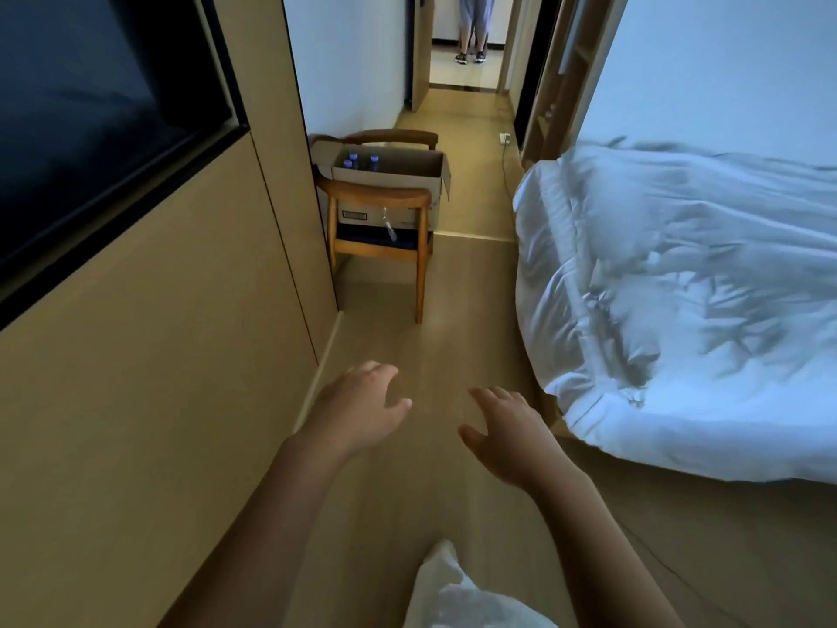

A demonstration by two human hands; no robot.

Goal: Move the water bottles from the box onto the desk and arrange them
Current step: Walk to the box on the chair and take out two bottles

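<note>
Two hands reach forward over the floor (pixel 453 287), both empty: the left hand (pixel 358 407) and right hand (pixel 507 430) have relaxed, spread fingers. Well ahead, a cardboard box (pixel 389 174) sits on a wooden chair (pixel 380 247) against the wall. Three blue-capped bottles (pixel 360 160) stand in its left end. A rumpled bed (pixel 688 287) lies on the right. A person's legs (pixel 473 34) show in the far doorway.

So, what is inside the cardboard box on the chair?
Three water bottles with blue caps stand at the left end of the cardboard box. Its front wall hides their bodies and the box floor.
</note>
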